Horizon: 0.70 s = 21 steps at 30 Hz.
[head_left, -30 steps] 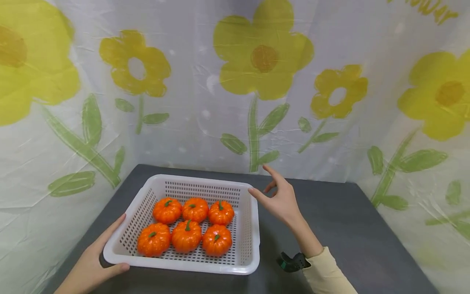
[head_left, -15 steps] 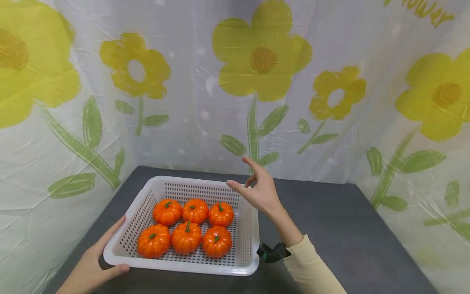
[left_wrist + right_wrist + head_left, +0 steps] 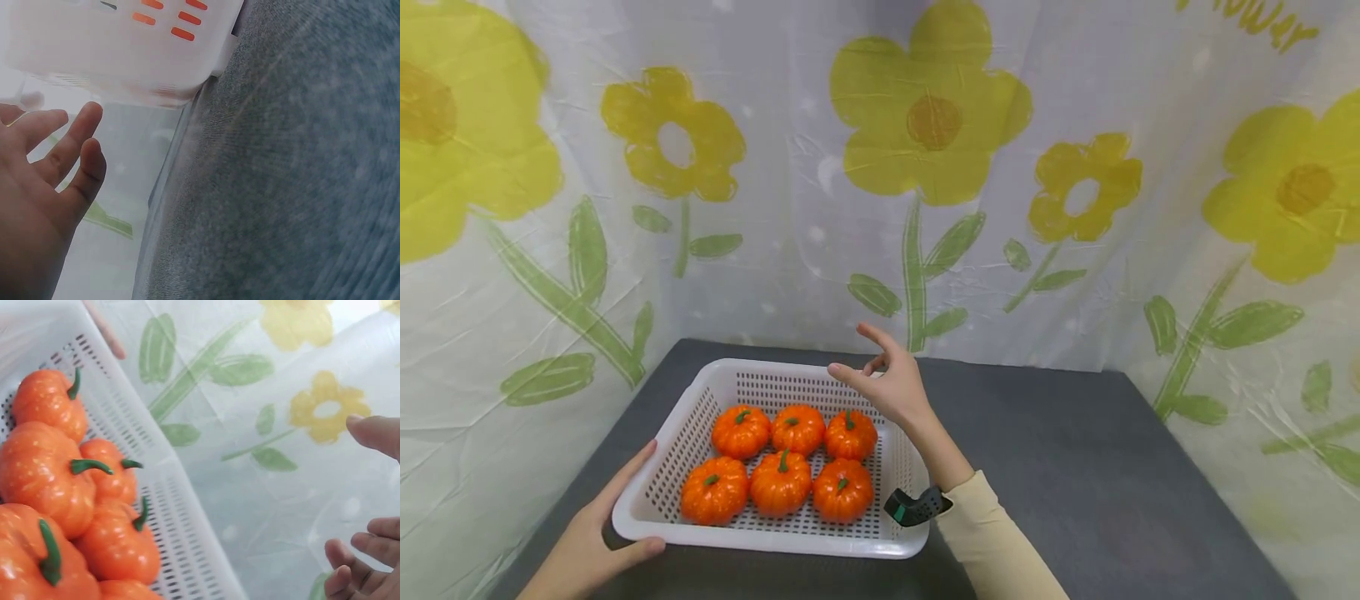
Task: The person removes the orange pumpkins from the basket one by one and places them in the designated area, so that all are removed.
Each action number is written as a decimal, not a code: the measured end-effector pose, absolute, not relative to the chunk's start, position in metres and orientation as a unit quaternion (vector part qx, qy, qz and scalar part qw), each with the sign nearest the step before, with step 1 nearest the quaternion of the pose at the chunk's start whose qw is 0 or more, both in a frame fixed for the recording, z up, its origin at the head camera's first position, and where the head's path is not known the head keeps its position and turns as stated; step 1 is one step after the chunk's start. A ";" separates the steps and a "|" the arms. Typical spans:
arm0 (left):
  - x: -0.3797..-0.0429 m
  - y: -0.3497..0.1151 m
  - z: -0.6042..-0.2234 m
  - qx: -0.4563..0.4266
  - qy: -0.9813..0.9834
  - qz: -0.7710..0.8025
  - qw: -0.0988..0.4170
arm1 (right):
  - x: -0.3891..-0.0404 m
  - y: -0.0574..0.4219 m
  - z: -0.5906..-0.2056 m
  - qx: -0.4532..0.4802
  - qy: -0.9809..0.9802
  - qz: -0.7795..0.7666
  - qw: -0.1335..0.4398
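Note:
A white perforated plastic basket (image 3: 775, 546) stands on the dark table, holding several shiny orange toy pumpkins (image 3: 780, 483) with green stems, in two rows. My left hand (image 3: 583, 533) is spread at the basket's near left corner, its thumb at the front rim and its forefinger along the left side. Its other fingers (image 3: 69, 150) look loosely bent near the basket wall in the left wrist view. Above the basket's far right part hovers my right hand (image 3: 891, 387), thumb and forefinger apart, nothing between them. The right wrist view shows those fingers (image 3: 375, 550) away from the pumpkins.
The dark table (image 3: 1075, 483) extends to the right of the basket. A pale cloth curtain (image 3: 790, 250) with painted yellow flowers hangs behind and on both sides. A dark band (image 3: 917, 507) sits at my right wrist by the cream sleeve.
My right hand has moved left, from beside the basket's right rim to over its far right part, fingers still spread. The left hand, basket and pumpkins have stayed put.

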<state>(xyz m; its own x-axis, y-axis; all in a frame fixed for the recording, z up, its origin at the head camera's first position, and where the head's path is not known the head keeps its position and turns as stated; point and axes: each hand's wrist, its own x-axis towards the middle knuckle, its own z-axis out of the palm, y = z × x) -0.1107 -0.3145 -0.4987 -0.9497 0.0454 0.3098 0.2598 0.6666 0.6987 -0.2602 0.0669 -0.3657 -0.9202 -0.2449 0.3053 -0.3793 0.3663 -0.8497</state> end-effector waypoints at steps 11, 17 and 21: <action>-0.110 -0.314 -0.498 -0.095 -0.897 -0.407 0.143 | -0.265 0.063 -0.401 0.177 -0.809 0.560 0.002; -0.110 -0.314 -0.498 -0.090 -0.901 -0.402 0.136 | -0.265 0.064 -0.409 0.167 -0.819 0.549 -0.028; -0.111 -0.313 -0.499 -0.086 -0.902 -0.401 0.135 | -0.266 0.064 -0.413 0.177 -0.836 0.519 -0.024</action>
